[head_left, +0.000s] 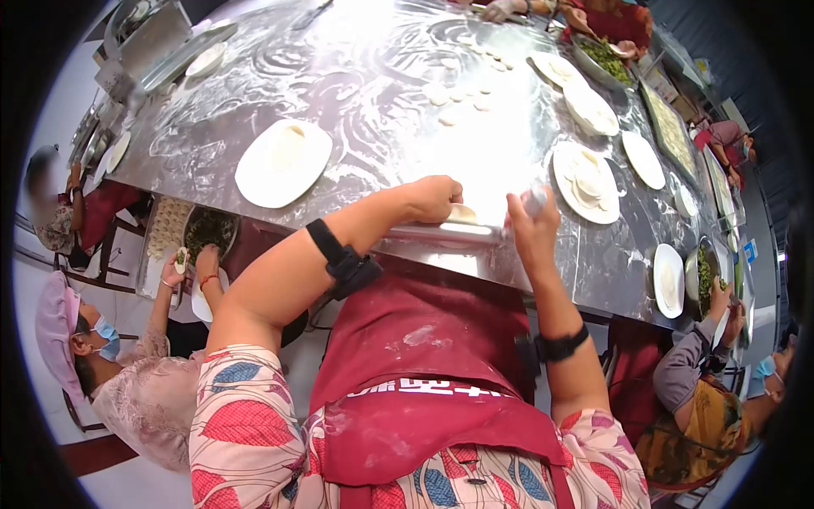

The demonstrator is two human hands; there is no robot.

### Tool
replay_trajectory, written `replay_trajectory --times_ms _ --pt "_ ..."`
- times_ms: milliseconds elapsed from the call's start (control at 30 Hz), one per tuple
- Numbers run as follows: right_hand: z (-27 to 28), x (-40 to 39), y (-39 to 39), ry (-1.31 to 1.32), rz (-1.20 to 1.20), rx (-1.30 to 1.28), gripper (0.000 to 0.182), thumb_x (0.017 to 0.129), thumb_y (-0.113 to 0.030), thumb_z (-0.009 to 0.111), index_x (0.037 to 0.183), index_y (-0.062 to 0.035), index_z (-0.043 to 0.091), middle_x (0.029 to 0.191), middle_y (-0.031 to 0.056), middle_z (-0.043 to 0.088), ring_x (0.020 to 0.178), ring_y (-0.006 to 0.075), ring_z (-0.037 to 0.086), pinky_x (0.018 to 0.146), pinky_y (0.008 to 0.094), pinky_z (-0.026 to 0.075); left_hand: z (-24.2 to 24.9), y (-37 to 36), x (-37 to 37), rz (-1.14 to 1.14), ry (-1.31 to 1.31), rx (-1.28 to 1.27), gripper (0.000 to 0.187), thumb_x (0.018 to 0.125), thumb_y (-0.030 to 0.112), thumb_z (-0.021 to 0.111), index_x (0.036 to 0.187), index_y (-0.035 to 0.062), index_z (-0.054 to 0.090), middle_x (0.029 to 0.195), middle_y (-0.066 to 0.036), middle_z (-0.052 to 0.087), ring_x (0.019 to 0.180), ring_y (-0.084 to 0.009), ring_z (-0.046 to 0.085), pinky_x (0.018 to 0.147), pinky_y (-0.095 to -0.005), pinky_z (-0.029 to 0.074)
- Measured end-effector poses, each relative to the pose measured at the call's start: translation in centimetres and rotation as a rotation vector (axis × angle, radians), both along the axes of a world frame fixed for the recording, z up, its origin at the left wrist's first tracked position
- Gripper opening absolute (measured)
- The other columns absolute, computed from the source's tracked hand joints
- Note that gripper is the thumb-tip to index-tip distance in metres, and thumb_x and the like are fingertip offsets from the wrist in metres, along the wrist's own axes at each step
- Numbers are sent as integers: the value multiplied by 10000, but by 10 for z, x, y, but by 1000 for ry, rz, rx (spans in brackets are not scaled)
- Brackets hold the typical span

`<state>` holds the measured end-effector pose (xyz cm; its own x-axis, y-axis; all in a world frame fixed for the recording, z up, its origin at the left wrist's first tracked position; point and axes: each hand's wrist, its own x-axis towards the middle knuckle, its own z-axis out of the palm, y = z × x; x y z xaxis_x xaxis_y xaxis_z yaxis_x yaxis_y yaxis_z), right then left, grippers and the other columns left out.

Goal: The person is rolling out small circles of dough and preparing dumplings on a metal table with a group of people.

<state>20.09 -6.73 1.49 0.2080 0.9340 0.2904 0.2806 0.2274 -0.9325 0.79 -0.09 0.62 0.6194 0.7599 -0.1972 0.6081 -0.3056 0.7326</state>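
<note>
My left hand (434, 199) is curled closed at the near edge of the steel table, its fingers on a small round of dough (462, 214). To its right, my right hand (532, 231) is closed around a pale rolling pin (534, 201), partly hidden by the fingers and somewhat blurred. Left of my hands a white plate (275, 182) holds a stack of flat dough wrappers (290, 148). On the right, another white plate (604, 210) carries more wrappers (587, 180). Small dough pieces (456, 96) lie scattered beyond my hands.
Flour covers the steel table (373, 93). More white plates (643, 161) line its right side, near a bowl of green filling (604, 59) and a tray (670, 127). At left, a person (136, 382) works beside a dumpling tray (167, 225); another person (699, 399) sits at right.
</note>
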Motion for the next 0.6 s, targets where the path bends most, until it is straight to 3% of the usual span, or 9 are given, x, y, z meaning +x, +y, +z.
replay_trajectory --times_ms 100,133,200,300,467,567,600 --pt "-13 -2 46 -72 -14 49 158 806 -41 614 830 -16 461 621 23 529 490 96 509 430 248 414 -23 19 4 26 8 196 216 793 152 562 893 -19 648 807 -197 651 735 -278 624 688 -375 480" --pt "-13 -2 45 -48 -15 55 150 806 -38 610 828 -20 463 626 24 531 490 96 506 435 248 414 -30 24 7 74 27 103 258 797 203 575 896 -20 660 826 -214 654 785 -302 638 726 -382 487" --pt "-9 -1 26 -26 2 60 142 807 -37 606 818 -29 465 636 24 533 491 95 500 446 246 417 -2 4 6 117 97 -34 257 779 203 589 918 1 665 854 -204 655 823 -312 633 752 -374 483" --pt "-8 4 -24 17 -7 -5 126 824 -50 603 801 -50 478 624 21 530 502 89 512 459 226 411 -7 -12 7 27 194 176 233 767 278 608 879 78 652 884 -152 653 888 -340 606 750 -405 475" --pt "-10 6 -37 45 75 24 158 860 -24 596 837 -72 447 626 35 530 510 103 536 474 234 434 -17 -21 -19 111 -114 149 209 718 178 637 876 44 611 822 -133 630 819 -274 607 697 -366 470" --pt "-15 7 -26 78 78 47 173 850 -8 606 821 -66 445 613 28 518 492 95 522 452 228 411 14 -13 -81 179 -251 22 206 713 108 616 896 14 603 826 -102 620 802 -188 588 700 -314 472" --pt "-14 7 -26 76 79 43 171 846 -1 604 818 -61 447 621 30 521 501 92 525 458 226 411 13 -3 -107 226 -253 89 217 710 76 605 915 7 605 847 -88 623 807 -166 583 710 -300 476"
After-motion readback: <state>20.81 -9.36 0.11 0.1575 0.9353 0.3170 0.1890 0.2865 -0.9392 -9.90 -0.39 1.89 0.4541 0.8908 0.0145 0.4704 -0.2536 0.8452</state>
